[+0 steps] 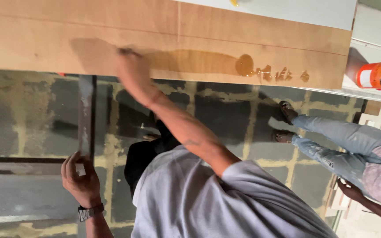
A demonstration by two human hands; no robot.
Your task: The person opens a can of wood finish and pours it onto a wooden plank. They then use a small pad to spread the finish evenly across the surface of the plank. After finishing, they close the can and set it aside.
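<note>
My right hand point(131, 66) reaches out to a long pale wooden board point(243, 31) and rests on its surface, blurred by motion. Something small and dark shows at its fingertips, but I cannot tell what it is or whether the hand grips it. A wet amber smear point(195, 61) runs along the board from that hand to a puddle point(244, 65) and a few drops further right. My left hand point(79, 178), with a wristwatch point(89, 212), is held up with its fingers apart and holds nothing. It is next to a grey metal bar point(86, 114).
An orange and white can point(380, 74) lies on a pale surface at the right. Another person in torn blue jeans point(340, 141) and sandals stands at the right, one hand point(351, 190) hanging down. The floor below is dark tiles point(225, 119) with rough yellowish joints.
</note>
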